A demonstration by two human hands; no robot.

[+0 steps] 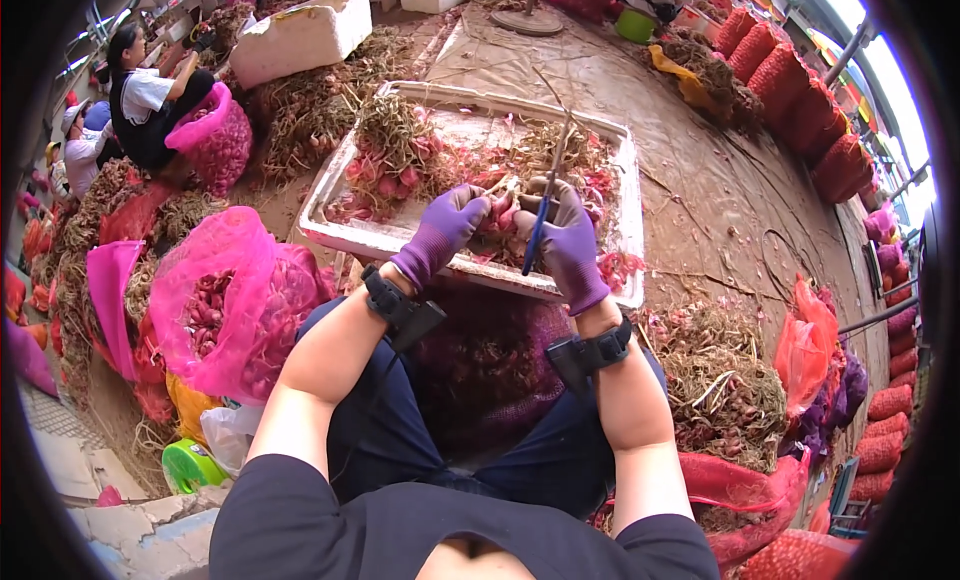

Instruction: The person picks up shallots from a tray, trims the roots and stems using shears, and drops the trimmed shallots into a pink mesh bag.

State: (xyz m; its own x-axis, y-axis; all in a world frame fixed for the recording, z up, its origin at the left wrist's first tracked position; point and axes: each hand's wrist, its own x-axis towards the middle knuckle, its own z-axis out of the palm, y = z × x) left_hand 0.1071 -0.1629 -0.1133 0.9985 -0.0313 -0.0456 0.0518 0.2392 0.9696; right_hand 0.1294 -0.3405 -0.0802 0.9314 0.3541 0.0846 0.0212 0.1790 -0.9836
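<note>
pink mesh bag (225,310) hogging the near left, dry stalk heap (725,385) near right, foam tray (629,195) between, red onion (502,208) over it, pinched in left hand (447,227), right hand (572,238) just beside, curled round blue-handled tool (540,226)

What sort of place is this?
Probably a produce-handling yard: heaps of dried stalks, a row of full red mesh sacks, and a white tray holding reddish bulbs.
</note>
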